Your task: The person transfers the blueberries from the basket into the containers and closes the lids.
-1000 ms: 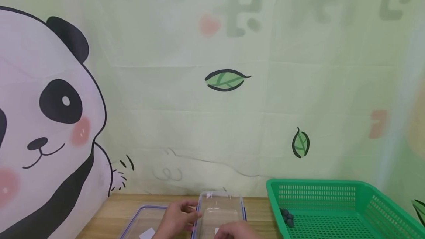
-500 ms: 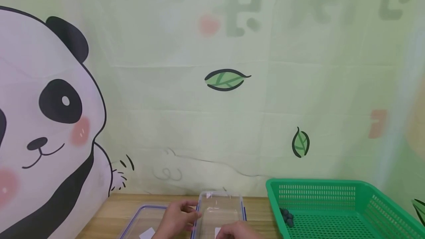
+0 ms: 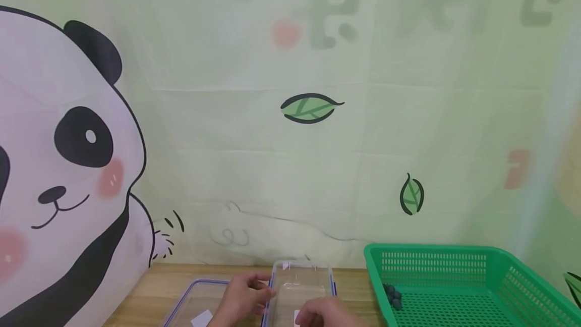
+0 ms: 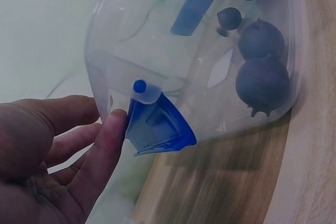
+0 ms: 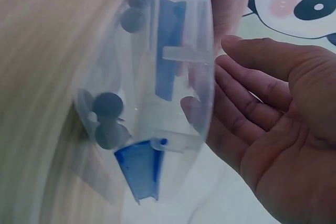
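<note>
A clear plastic food container point(image 3: 301, 265) with blue side latches point(image 4: 160, 124) stands on the wooden table. Several blueberries point(image 4: 262, 82) lie on its bottom in the left wrist view. My left hand point(image 3: 245, 294) touches the container's left rim, its fingers loosely bent beside a latch. Over the near end is my right hand point(image 3: 328, 313), cut off by the frame's lower edge. In the right wrist view its fingers point(image 5: 249, 100) extend at the rim, some seen against the clear wall. Nothing shows between its thumb and fingers.
A green slotted basket point(image 3: 436, 249) stands at the right, with several blueberries point(image 3: 392, 296) in its left corner. Left of the container lies a clear piece with a blue edge point(image 3: 199, 282), carrying a white paper slip point(image 3: 201, 318). A panda-printed cloth point(image 3: 290, 175) hangs behind the table point(image 3: 354, 286).
My right hand has shifted very slightly to the right over the container. The left hand, container and basket stay in place.
</note>
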### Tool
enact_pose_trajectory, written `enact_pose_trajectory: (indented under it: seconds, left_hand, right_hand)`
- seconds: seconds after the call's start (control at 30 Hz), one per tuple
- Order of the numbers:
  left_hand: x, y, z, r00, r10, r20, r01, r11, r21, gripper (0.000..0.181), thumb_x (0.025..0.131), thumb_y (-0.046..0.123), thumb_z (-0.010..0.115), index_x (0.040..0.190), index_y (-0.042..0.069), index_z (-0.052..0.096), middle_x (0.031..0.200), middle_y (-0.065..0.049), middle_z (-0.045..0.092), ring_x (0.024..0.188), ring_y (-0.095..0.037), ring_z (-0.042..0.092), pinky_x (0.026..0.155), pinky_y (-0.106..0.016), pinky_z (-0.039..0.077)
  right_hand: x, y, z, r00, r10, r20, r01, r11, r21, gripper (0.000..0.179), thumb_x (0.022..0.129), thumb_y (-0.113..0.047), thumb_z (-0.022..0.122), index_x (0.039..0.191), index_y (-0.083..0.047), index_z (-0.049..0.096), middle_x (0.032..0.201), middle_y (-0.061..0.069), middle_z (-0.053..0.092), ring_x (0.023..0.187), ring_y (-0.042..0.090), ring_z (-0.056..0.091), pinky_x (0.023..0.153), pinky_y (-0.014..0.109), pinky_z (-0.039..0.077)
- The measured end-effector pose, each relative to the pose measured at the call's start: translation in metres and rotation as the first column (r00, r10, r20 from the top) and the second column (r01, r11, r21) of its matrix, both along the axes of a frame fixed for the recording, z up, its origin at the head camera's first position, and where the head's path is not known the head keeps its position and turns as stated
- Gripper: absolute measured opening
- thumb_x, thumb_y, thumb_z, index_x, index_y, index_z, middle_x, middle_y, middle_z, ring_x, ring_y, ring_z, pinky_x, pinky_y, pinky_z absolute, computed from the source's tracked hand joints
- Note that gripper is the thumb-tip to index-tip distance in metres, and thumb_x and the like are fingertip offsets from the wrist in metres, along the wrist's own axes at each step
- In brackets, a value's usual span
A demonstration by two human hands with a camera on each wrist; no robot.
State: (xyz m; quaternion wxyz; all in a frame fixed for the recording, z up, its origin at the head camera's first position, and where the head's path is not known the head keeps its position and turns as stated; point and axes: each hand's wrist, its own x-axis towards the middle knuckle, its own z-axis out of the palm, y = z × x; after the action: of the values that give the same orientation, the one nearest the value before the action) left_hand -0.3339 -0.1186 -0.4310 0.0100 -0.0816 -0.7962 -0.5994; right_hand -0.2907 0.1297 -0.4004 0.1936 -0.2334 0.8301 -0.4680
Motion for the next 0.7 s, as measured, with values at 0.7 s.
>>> enact_pose_trajectory:
  seconds: [0.7]
  left_hand:
    - [0.001,-0.001,0.000,1.000,0.003,-0.005,-0.003,1.000,0.015,0.037,0.091,-0.004,0.079,0.124,-0.014,0.067,0.094,-0.011,0.067,0.068,-0.017,0.069,0.062,-0.037,0.066]
  right_hand:
    - [0.015,0.031,0.043,0.949,-0.108,-0.296,0.120,0.992,0.024,0.010,0.098,-0.011,0.078,0.107,-0.008,0.075,0.097,-0.001,0.074,0.088,0.018,0.069,0.080,0.038,0.063]
